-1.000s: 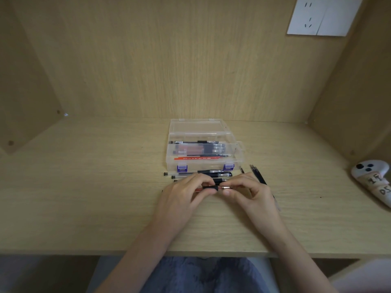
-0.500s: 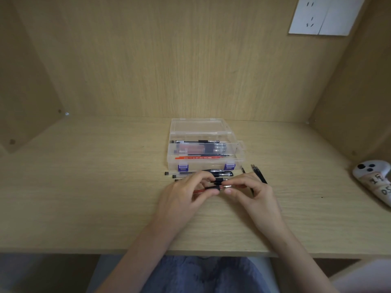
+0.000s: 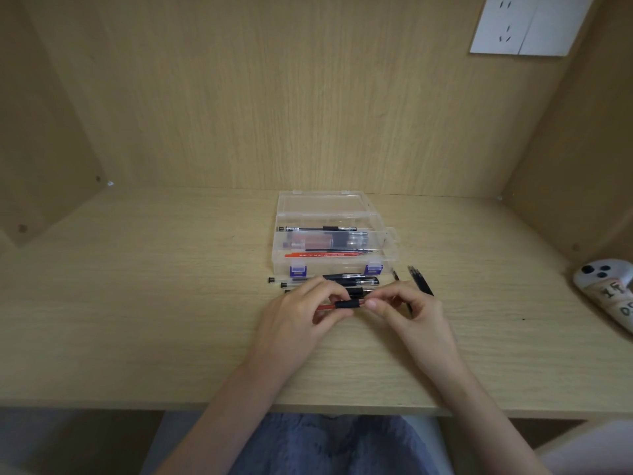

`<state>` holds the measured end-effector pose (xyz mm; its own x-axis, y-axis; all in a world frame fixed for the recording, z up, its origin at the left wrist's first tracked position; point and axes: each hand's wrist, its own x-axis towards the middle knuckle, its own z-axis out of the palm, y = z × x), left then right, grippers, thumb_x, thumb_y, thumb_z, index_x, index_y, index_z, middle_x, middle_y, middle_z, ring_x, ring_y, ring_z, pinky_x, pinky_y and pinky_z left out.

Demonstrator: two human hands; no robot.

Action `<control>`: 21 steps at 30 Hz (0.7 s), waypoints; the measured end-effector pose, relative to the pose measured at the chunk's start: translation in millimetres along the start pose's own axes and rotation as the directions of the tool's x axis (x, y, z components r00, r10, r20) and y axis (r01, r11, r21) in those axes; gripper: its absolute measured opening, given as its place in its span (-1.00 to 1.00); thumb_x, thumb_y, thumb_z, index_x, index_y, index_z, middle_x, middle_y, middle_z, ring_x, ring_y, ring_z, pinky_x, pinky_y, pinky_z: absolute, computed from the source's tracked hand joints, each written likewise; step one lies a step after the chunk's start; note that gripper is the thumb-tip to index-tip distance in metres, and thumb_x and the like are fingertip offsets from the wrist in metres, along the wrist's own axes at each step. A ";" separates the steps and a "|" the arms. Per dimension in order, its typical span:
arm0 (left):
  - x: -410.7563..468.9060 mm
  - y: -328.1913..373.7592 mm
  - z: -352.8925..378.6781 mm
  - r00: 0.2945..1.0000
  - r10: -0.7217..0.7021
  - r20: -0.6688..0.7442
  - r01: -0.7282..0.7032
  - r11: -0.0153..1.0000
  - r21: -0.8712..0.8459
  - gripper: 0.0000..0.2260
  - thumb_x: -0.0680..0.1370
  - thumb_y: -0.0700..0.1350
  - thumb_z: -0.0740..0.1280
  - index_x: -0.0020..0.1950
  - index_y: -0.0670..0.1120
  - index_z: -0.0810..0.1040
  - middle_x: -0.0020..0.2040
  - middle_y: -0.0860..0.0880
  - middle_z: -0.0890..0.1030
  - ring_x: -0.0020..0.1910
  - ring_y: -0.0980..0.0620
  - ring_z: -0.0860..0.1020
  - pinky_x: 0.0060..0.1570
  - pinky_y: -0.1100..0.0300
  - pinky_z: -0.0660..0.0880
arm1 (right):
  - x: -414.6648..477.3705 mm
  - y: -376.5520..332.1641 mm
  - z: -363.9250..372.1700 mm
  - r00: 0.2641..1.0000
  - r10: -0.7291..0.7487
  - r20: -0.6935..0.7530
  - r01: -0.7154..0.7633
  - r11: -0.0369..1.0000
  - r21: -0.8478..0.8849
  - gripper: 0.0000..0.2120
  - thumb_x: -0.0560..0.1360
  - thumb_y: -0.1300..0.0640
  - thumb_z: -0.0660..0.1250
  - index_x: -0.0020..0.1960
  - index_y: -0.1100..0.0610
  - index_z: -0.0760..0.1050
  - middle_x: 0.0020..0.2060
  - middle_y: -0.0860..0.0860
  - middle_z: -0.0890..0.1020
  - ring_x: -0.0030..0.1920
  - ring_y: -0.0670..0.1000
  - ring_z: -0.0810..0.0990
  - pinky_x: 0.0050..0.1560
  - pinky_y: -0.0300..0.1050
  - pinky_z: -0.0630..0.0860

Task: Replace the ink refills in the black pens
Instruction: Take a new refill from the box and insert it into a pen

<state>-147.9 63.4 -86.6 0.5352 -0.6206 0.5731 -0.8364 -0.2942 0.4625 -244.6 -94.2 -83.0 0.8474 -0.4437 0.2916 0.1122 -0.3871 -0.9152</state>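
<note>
My left hand (image 3: 297, 320) pinches a pen (image 3: 346, 305) with a black grip and a reddish barrel, held level just above the desk. My right hand (image 3: 409, 311) grips the pen's right tip end with thumb and forefinger. Behind the hands, several black pens (image 3: 356, 280) lie side by side on the desk in front of a clear plastic box (image 3: 330, 210). The open box holds pens and a red refill (image 3: 329, 255). Loose black refills (image 3: 420, 281) lie to the right of my right hand.
The wooden desk (image 3: 137, 320) sits in an alcove with a back wall and side panels. A white game controller (image 3: 609, 289) lies at the right edge. A wall socket (image 3: 527, 24) is at the top right. The desk's front edge runs below my forearms.
Both hands have stayed on the pen; my right fingers have shifted slightly at its tip end. The view has drifted a little.
</note>
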 end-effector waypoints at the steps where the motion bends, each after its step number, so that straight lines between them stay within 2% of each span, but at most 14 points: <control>1: -0.3 -0.4 0.6 1.000 -0.001 0.002 0.001 1.000 0.008 -0.81 0.46 0.17 0.26 -0.06 0.10 0.51 -0.11 0.19 0.56 -0.21 0.26 0.52 -0.26 0.32 0.47 | 0.1 0.4 0.0 1.000 -0.004 0.001 0.004 1.000 -0.012 -0.93 0.35 0.13 0.47 -0.16 0.04 0.64 -0.21 -0.02 0.64 -0.17 -0.14 0.55 -0.08 -0.39 0.40; 5: 0.3 -1.8 3.0 0.999 -0.030 -0.028 0.030 0.999 0.019 -0.75 0.48 0.19 0.21 -0.05 0.08 0.56 -0.14 0.18 0.58 -0.19 0.24 0.53 -0.22 0.26 0.47 | 0.8 3.1 -0.5 1.000 -0.011 -0.015 0.011 1.000 0.001 -0.88 0.37 0.22 0.47 -0.15 0.03 0.63 -0.22 0.01 0.62 -0.23 -0.18 0.50 -0.12 -0.40 0.38; 8: 0.7 -2.6 3.5 0.998 -0.049 -0.051 0.049 0.999 0.010 -0.76 0.49 0.17 0.21 -0.05 0.07 0.56 -0.13 0.18 0.59 -0.17 0.24 0.52 -0.21 0.29 0.45 | 1.7 6.6 -1.2 0.997 -0.022 -0.079 0.024 0.999 0.034 -0.82 0.39 0.25 0.45 -0.16 -0.04 0.62 -0.30 -0.10 0.58 -0.24 -0.15 0.49 -0.14 -0.37 0.37; 11: 0.5 -1.9 2.2 0.995 -0.061 -0.075 0.063 0.998 0.015 -0.80 0.48 0.14 0.27 -0.05 0.05 0.57 -0.13 0.19 0.59 -0.17 0.25 0.51 -0.23 0.34 0.43 | 2.0 6.6 -1.8 0.993 -0.028 -0.118 0.034 0.998 0.049 -0.83 0.41 0.25 0.43 -0.14 -0.02 0.61 -0.32 -0.12 0.57 -0.25 -0.15 0.50 -0.15 -0.38 0.38; 15: 0.6 -1.6 1.6 0.993 -0.077 -0.091 0.078 0.997 0.000 -0.77 0.48 0.16 0.26 -0.05 0.04 0.57 -0.13 0.19 0.59 -0.20 0.25 0.52 -0.24 0.30 0.46 | 2.3 4.6 -2.4 0.993 -0.004 -0.115 0.017 0.994 0.110 -0.89 0.43 0.26 0.41 -0.10 0.08 0.60 -0.28 0.00 0.58 -0.25 -0.15 0.48 -0.17 -0.39 0.39; 17: 0.5 -1.0 1.0 0.992 -0.089 -0.086 0.088 0.996 -0.016 -0.75 0.48 0.16 0.25 -0.04 0.04 0.58 -0.12 0.19 0.60 -0.19 0.25 0.53 -0.23 0.29 0.49 | 2.0 3.3 -3.0 0.993 0.025 -0.112 -0.002 0.980 0.198 -0.91 0.44 0.27 0.39 -0.11 0.11 0.59 -0.25 0.03 0.61 -0.22 -0.12 0.52 -0.14 -0.38 0.43; 21: 0.7 1.9 -1.9 0.990 -0.119 -0.081 0.116 0.992 -0.045 -0.72 0.47 0.18 0.20 -0.03 0.05 0.57 -0.13 0.20 0.59 -0.21 0.25 0.52 -0.24 0.43 0.43 | 1.8 -1.2 -3.9 0.990 0.114 -0.082 -0.064 0.885 0.461 -0.88 0.41 0.18 0.36 -0.06 0.18 0.54 -0.20 0.09 0.68 -0.18 -0.04 0.63 -0.12 -0.32 0.53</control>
<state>-148.8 63.8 -84.1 0.6386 -0.5205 0.5668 -0.7628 -0.3312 0.5554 -245.2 -97.7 -80.3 0.8091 -0.5499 0.2072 0.2848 0.0586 -0.9568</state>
